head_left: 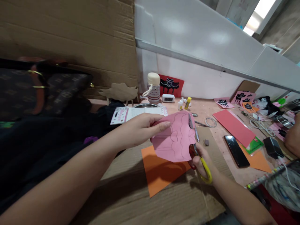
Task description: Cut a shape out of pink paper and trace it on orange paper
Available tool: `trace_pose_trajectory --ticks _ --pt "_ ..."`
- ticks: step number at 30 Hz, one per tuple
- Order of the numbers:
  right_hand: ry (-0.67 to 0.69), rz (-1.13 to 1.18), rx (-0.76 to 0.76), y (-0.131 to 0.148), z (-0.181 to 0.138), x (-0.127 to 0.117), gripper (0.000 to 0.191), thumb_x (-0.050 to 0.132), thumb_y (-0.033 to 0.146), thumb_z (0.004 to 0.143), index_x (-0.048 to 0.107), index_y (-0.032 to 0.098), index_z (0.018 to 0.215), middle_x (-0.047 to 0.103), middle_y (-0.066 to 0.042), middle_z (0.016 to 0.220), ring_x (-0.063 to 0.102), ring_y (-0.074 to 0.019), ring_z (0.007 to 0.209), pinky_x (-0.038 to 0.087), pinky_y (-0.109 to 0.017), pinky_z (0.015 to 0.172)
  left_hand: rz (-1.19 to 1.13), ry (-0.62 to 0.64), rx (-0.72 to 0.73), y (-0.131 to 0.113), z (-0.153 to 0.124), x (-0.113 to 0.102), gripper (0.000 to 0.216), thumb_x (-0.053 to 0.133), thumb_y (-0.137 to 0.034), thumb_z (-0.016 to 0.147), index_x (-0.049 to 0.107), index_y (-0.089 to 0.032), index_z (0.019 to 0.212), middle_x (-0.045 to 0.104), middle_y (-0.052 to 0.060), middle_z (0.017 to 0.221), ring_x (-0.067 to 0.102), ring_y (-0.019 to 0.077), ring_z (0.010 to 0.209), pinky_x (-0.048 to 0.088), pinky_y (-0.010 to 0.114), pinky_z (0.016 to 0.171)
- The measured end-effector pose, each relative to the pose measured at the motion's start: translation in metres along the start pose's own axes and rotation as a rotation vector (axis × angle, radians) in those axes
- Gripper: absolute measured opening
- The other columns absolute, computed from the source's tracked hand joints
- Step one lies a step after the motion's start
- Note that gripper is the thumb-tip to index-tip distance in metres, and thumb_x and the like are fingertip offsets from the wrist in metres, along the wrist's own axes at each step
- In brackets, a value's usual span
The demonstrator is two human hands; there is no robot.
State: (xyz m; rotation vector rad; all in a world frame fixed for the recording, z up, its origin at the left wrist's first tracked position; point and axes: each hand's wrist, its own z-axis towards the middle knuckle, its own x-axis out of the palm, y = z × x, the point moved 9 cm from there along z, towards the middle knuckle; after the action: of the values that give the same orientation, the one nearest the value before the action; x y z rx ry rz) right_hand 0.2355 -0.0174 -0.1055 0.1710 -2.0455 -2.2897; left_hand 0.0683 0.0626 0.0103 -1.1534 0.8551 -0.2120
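Note:
My left hand (150,126) pinches a sheet of pink paper (177,137) along its left side, thumb on top. Wavy pencil lines and a small heart are drawn across the sheet, and its right edge is cut in curves. In my right hand (202,159) is a pair of scissors (206,172) with yellow and red handles, its blades at the sheet's lower right edge; part of the blades is hidden. Beneath the pink sheet, a piece of orange paper (161,172) lies on the cardboard (122,200).
Behind stand a bottle (153,89), a small white digital clock (168,98) and a yellow glue stick (187,103). To the right lie red paper (234,126), a phone (236,151) and a black adapter (273,147). A brown bag (56,90) sits left. Another person's arm (292,137) shows at the right edge.

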Motion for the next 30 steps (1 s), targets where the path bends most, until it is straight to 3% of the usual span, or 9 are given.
trace_pose_trajectory --ticks 9,21,26,30 --pt "-0.019 0.032 0.011 -0.007 0.0 -0.002 0.039 0.068 0.057 0.084 0.048 0.024 0.081 0.035 0.006 0.07 0.031 -0.012 0.057 0.026 -0.025 0.047 -0.044 0.044 0.017 -0.001 -0.001 0.004 0.037 0.049 -0.045 0.094 0.045 -0.021 0.066 0.036 -0.006 0.063 0.035 0.0101 0.055 0.032 0.02 0.047" --pt "0.025 0.013 0.008 0.0 -0.002 0.003 0.061 0.065 0.082 0.077 0.055 0.023 0.088 0.037 0.006 0.069 0.029 -0.0118 0.056 0.025 -0.026 0.048 -0.038 0.052 -0.007 0.005 0.0 0.004 0.038 0.051 -0.049 0.093 0.049 -0.02 0.069 0.038 -0.004 0.066 0.036 0.0104 0.058 0.032 0.019 0.049" --pt "0.032 -0.012 0.054 0.004 -0.001 0.006 0.06 0.066 0.081 0.077 0.058 0.024 0.095 0.04 0.006 0.067 0.028 -0.0109 0.053 0.026 -0.025 0.048 0.01 0.046 -0.047 0.002 -0.001 0.003 0.039 0.049 -0.051 0.09 0.045 -0.021 0.065 0.039 -0.004 0.062 0.036 0.0109 0.055 0.031 0.021 0.047" --pt "0.044 -0.052 0.02 0.011 -0.001 0.005 0.057 0.064 0.078 0.081 0.06 0.024 0.099 0.044 0.004 0.072 0.035 -0.0131 0.058 0.034 -0.027 0.054 0.125 0.007 -0.044 -0.002 -0.004 -0.002 0.038 0.048 -0.049 0.09 0.048 -0.02 0.065 0.042 -0.003 0.062 0.04 0.0115 0.056 0.032 0.022 0.049"
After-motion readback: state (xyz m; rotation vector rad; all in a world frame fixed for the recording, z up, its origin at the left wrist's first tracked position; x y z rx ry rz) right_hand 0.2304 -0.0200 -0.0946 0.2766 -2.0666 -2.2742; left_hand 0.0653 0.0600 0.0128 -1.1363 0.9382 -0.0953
